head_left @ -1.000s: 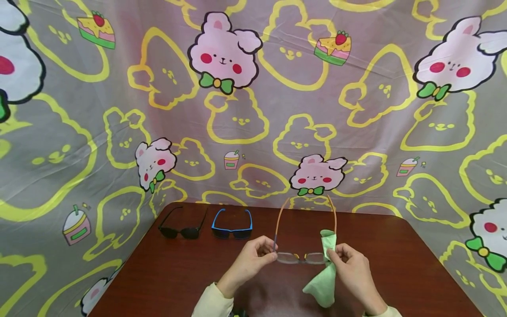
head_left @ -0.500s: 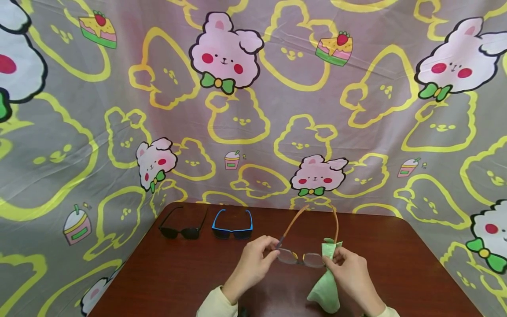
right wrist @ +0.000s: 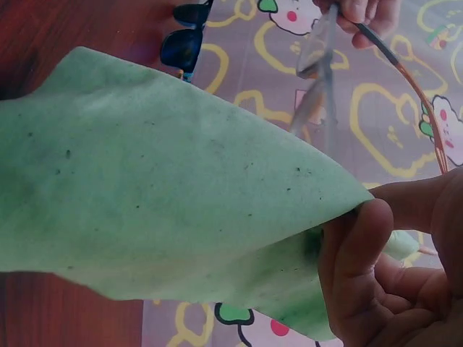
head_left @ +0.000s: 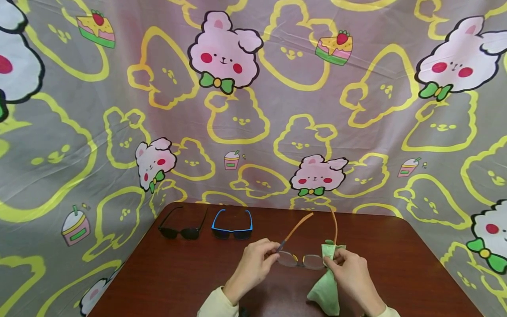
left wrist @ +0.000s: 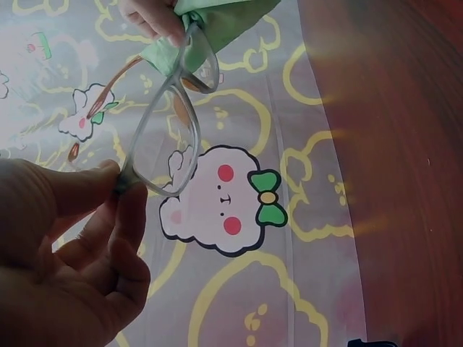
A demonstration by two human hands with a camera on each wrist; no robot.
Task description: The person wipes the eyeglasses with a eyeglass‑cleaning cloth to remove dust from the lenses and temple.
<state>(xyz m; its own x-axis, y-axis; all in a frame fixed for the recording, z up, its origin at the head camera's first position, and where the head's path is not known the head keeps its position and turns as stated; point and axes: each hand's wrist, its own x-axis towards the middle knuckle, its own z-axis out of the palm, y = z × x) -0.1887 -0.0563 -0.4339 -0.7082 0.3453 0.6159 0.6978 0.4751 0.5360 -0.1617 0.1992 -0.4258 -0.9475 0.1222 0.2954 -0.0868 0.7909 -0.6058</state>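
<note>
A pair of clear-lensed eyeglasses (head_left: 313, 262) with orange-brown temples is held up between both hands, its temples pointing away toward the back wall. My left hand (head_left: 255, 266) pinches the frame's left corner between thumb and fingers, as the left wrist view (left wrist: 79, 246) also shows. At the opposite corner my right hand (head_left: 352, 270) pinches a light green cloth (head_left: 326, 290), which wraps that end of the frame. The cloth's lower part hangs down below the hand. Dark specks dot the cloth (right wrist: 173, 166) in the right wrist view. The right hinge is hidden under cloth and fingers.
Black sunglasses (head_left: 180, 232) and blue-framed sunglasses (head_left: 232, 232) stand with temples unfolded at the back left of the dark red-brown table (head_left: 166, 273). A patterned fabric curtain (head_left: 269, 101) rises around the table's back and sides.
The eyeglasses have tilted, and the left temple has swung inward to the right. Both hands have shifted slightly; each keeps its hold, and the hanging cloth has moved a little right.
</note>
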